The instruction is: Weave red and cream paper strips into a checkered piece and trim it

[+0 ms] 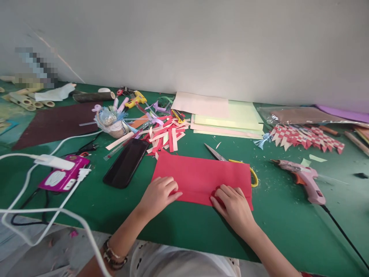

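A sheet of red paper (201, 175) lies before me on the green table, with a crease running along its near edge. My left hand (161, 192) is closed at the paper's near left part, fingers curled and thumb along the edge. At the near right part, my right hand (233, 206) grips the same edge with bent fingers and thumb. Scissors (215, 153) with yellow handles lie partly under the paper's far right side. A black phone (127, 163) rests left of the sheet, and red and pink paper strips (170, 134) are heaped just beyond it.
A pink glue gun (305, 179) lies at right, its cord trailing forward. Left are a magenta power box (65, 175) and looping white cables (82, 221). Pale paper sheets (230, 115), a yellow glue gun (137, 99) and a red-and-pink woven piece (305, 138) lie farther back.
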`<state>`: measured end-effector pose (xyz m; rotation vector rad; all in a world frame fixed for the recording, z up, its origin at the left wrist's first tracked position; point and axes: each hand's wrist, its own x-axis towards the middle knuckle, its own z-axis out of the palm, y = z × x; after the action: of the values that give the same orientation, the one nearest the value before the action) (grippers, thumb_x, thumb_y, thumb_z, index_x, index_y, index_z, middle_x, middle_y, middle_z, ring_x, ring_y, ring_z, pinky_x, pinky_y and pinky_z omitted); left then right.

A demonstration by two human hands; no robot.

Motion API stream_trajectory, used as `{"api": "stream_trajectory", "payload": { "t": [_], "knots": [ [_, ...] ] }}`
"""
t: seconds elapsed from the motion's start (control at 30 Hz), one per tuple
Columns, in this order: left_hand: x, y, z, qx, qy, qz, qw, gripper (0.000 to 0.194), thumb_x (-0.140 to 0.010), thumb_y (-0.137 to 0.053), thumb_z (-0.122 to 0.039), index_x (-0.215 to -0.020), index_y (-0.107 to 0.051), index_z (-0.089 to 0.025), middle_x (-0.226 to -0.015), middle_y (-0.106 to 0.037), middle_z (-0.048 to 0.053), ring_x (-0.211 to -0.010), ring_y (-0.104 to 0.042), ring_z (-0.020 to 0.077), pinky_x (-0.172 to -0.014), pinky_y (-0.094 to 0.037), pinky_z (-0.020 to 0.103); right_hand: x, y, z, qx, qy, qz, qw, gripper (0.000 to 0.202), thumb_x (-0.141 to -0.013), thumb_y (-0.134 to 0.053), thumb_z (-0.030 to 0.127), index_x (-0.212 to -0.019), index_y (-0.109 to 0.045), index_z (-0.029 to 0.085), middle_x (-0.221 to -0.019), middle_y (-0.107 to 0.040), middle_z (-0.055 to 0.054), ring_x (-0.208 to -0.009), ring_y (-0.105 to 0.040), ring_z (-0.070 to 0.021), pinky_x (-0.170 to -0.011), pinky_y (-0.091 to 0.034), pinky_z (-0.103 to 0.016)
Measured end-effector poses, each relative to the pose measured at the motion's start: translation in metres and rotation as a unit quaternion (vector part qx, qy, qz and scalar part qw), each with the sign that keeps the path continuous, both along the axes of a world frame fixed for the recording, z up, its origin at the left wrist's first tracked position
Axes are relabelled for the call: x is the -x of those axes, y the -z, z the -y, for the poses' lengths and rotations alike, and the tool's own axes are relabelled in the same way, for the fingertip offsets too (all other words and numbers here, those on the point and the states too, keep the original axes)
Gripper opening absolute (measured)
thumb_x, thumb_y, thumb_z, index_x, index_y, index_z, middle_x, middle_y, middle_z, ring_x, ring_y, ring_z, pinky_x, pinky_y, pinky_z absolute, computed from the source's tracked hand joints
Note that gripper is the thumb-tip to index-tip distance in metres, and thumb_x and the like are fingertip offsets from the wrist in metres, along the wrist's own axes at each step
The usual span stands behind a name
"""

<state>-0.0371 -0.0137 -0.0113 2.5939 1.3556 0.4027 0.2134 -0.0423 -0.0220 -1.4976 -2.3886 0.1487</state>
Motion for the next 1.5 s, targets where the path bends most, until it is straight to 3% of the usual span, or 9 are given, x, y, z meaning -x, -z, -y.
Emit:
{"api": "stream_trajectory", "payload": {
  "t": [0.33, 0.73, 0.9, 0.97, 1.03, 1.1, 1.2, 1.33, 1.5],
  "knots": [
    [0.038, -0.001, 0.006, 0.034, -0.057, 0.021, 0.998, 0.027, -0.089, -0.044, -0.038, -0.071, -0.05, -0.018, -0.068, -0.057, -0.001, -0.059, -0.05, 0.0123, -0.06, -0.032, 0.024, 0.001, 0.0, 0.002, -0.019, 0.0, -0.005, 1.0, 0.029, -0.091, -0.037, 0.028, -0.068, -0.05, 0.018, -0.066, -0.051, 0.001, -0.058, -0.045, -0.0118, -0.062, -0.025, -0.026],
    [0.033, -0.006, 0.007, 0.078, -0.114, 0.011, 0.99, 0.023, -0.087, -0.047, -0.032, -0.068, -0.048, -0.019, -0.066, -0.057, -0.002, -0.058, -0.051, 0.0125, -0.057, -0.035, 0.023, 0.001, 0.003, 0.002, -0.021, -0.003, 0.016, 1.0, 0.031, -0.092, -0.033, 0.024, -0.068, -0.051, 0.019, -0.067, -0.052, 0.0, -0.062, -0.047, -0.0133, -0.062, -0.024, -0.027],
    [0.023, -0.013, 0.016, -0.008, -0.12, -0.07, 0.99, 0.016, -0.088, -0.042, -0.019, -0.085, -0.058, -0.017, -0.089, -0.062, 0.006, -0.075, -0.058, 0.018, -0.066, -0.041, 0.028, 0.001, 0.002, 0.002, -0.017, 0.001, 0.027, 0.999, 0.03, -0.092, -0.034, 0.025, -0.067, -0.051, 0.019, -0.067, -0.052, 0.0, -0.061, -0.047, -0.0125, -0.062, -0.024, -0.026],
    [0.011, -0.013, 0.025, -0.057, -0.1, -0.113, 0.987, 0.028, -0.087, -0.037, -0.01, -0.102, -0.059, -0.019, -0.109, -0.06, 0.008, -0.094, -0.056, 0.0217, -0.076, -0.041, 0.034, 0.002, 0.002, 0.001, -0.016, 0.001, 0.032, 0.999, 0.03, -0.091, -0.034, 0.025, -0.067, -0.051, 0.018, -0.066, -0.052, 0.0, -0.061, -0.048, -0.0121, -0.062, -0.024, -0.026],
    [-0.007, -0.011, 0.034, -0.065, -0.024, -0.115, 0.991, 0.034, -0.089, -0.035, -0.012, -0.114, -0.055, -0.022, -0.125, -0.054, 0.004, -0.108, -0.051, 0.0202, -0.087, -0.038, 0.035, 0.002, 0.001, 0.001, -0.017, 0.001, 0.034, 0.999, 0.03, -0.091, -0.034, 0.025, -0.066, -0.05, 0.019, -0.066, -0.052, 0.0, -0.06, -0.048, -0.012, -0.062, -0.024, -0.026],
    [-0.024, -0.008, 0.042, -0.034, 0.064, -0.098, 0.993, 0.035, -0.092, -0.036, -0.031, -0.125, -0.046, -0.024, -0.135, -0.044, 0.0, -0.121, -0.04, 0.0184, -0.096, -0.033, 0.034, 0.002, 0.002, 0.002, -0.015, -0.001, 0.033, 0.999, 0.029, -0.091, -0.035, 0.025, -0.067, -0.05, 0.019, -0.066, -0.052, 0.0, -0.06, -0.048, -0.012, -0.062, -0.024, -0.026],
    [-0.041, -0.004, 0.047, 0.012, 0.104, -0.084, 0.991, 0.054, -0.088, -0.034, -0.054, -0.135, -0.033, -0.027, -0.144, -0.03, 0.002, -0.13, -0.028, 0.021, -0.104, -0.023, 0.04, 0.001, 0.003, 0.003, -0.01, 0.001, 0.031, 0.999, 0.029, -0.091, -0.035, 0.026, -0.068, -0.051, 0.019, -0.067, -0.052, 0.0, -0.06, -0.048, -0.0126, -0.063, -0.025, -0.026],
    [-0.036, -0.005, 0.042, 0.058, 0.125, -0.081, 0.987, 0.066, -0.082, -0.035, -0.064, -0.138, -0.026, -0.031, -0.147, -0.024, 0.005, -0.132, -0.023, 0.0259, -0.106, -0.012, 0.05, 0.001, 0.004, 0.004, -0.007, 0.005, 0.025, 1.0, 0.027, -0.091, -0.037, 0.026, -0.069, -0.051, 0.019, -0.068, -0.052, 0.0, -0.062, -0.048, -0.0132, -0.063, -0.025, -0.026],
    [-0.008, -0.007, 0.034, 0.077, 0.125, -0.07, 0.987, 0.068, -0.081, -0.031, -0.067, -0.139, -0.024, -0.033, -0.148, -0.02, 0.002, -0.133, -0.02, 0.0263, -0.107, -0.008, 0.048, 0.001, 0.003, 0.004, -0.012, 0.006, 0.019, 1.0, 0.027, -0.091, -0.036, 0.026, -0.069, -0.051, 0.019, -0.068, -0.052, 0.0, -0.061, -0.048, -0.0124, -0.063, -0.026, -0.026]
  ]
}}
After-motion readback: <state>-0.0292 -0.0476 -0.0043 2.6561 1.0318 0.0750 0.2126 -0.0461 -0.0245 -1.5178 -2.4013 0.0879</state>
